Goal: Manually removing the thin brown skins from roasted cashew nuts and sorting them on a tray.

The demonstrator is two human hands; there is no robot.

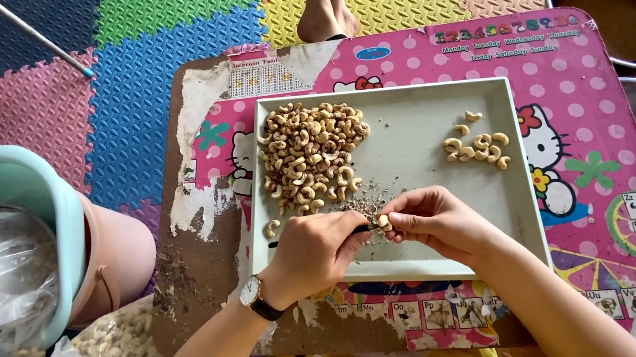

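Both hands pinch at the grey tray's (406, 269) near edge: left hand (312, 250) gripping a dark blade (362, 229), right hand (433, 222) one pale cashew (384, 222); blade could slip, nicking fingertips.

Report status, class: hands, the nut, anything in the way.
Left hand grips small tool on cashew; right hand pinches it. Over grey tray. Big pile and small pile apart; nothing blocking.

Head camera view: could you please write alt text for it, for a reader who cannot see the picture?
Two hands work over a pale tray: the right hand pinches one cashew while the left hand, with a wristwatch on its wrist, holds a small dark tool against it. The tray holds a large cashew pile at left and a small cashew group at right, on a worn pink table.
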